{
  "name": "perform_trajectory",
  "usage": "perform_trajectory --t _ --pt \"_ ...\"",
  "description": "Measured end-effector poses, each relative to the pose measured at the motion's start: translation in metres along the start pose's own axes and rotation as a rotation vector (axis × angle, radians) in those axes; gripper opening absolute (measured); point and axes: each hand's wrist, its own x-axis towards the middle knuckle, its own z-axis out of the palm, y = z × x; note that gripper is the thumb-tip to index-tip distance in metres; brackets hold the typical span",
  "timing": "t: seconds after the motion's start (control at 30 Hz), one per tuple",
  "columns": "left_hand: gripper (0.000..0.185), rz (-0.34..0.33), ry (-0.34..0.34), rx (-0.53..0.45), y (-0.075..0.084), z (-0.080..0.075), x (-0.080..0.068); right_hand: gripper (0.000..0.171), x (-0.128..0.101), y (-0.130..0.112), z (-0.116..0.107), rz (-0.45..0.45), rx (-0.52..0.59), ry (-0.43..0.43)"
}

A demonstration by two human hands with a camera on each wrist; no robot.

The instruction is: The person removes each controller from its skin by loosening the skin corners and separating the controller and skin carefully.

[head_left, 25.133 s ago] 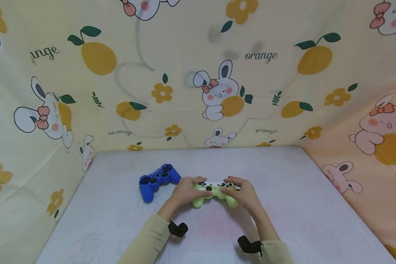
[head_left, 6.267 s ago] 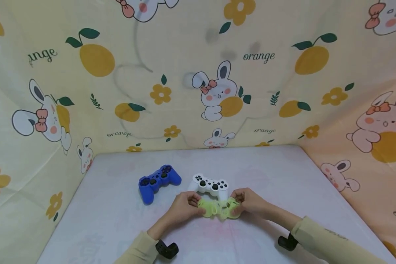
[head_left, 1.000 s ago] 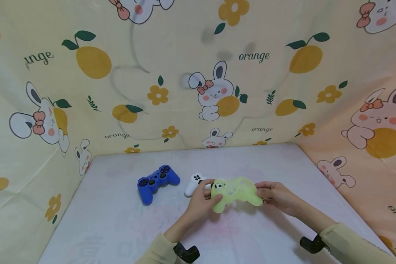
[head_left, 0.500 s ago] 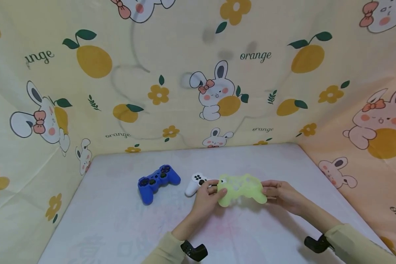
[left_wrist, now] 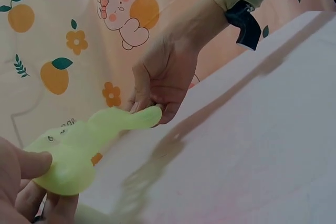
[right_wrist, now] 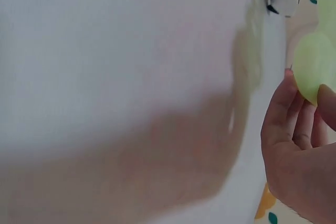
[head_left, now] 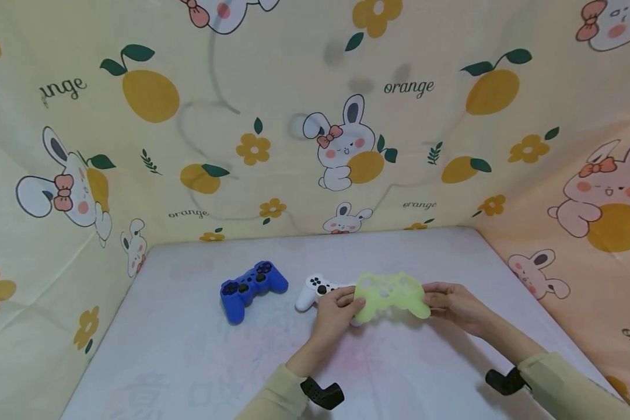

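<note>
Fingers (head_left: pixel 358 301) of both hands pinched the green silicone cover (head_left: pixel 391 294) by its ends w/ light grips, so it could've slipped free.

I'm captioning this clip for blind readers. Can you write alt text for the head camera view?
Two hands, the left hand and right hand, hold a pale green silicone controller cover stretched between them above a white table. A bare white game controller lies just behind the left hand, a blue-covered controller further left, with rabbit-and-orange patterned cloth behind.

Limp yellow-green silicone controller cover (head_left: pixel 391 294), stretched above table
</note>
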Motion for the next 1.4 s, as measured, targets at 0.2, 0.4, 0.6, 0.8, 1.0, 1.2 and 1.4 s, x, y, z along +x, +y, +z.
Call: perform_trajectory --t 0.2,0.4,0.6,0.8,1.0,1.2,1.4 --pt "0.032 -0.033 0.036 0.012 -0.003 0.015 0.002 0.018 0.002 0.004 -0.014 0.011 -0.036 0.017" --pt "0.03 -0.085 0.086 0.047 -0.01 0.033 0.001 0.024 0.003 0.012 -0.031 0.029 -0.069 0.048" --pt "0.032 -0.086 0.115 0.139 -0.015 0.046 0.001 0.033 0.003 0.014 -0.04 0.048 -0.126 0.088" --pt "0.035 0.012 0.174 0.218 -0.015 0.06 -0.003 0.036 0.005 0.016 -0.042 0.089 -0.177 0.135" --pt "0.04 0.001 0.195 0.252 -0.015 0.067 -0.001 0.036 0.007 0.015 -0.043 0.088 -0.191 0.176" --pt "0.041 0.001 0.212 0.223 -0.014 0.074 0.001 0.035 0.008 0.014 -0.047 0.088 -0.183 0.201" --pt "0.04 -0.009 0.227 0.207 -0.013 0.079 0.003 0.035 0.008 0.013 -0.051 0.085 -0.204 0.226"
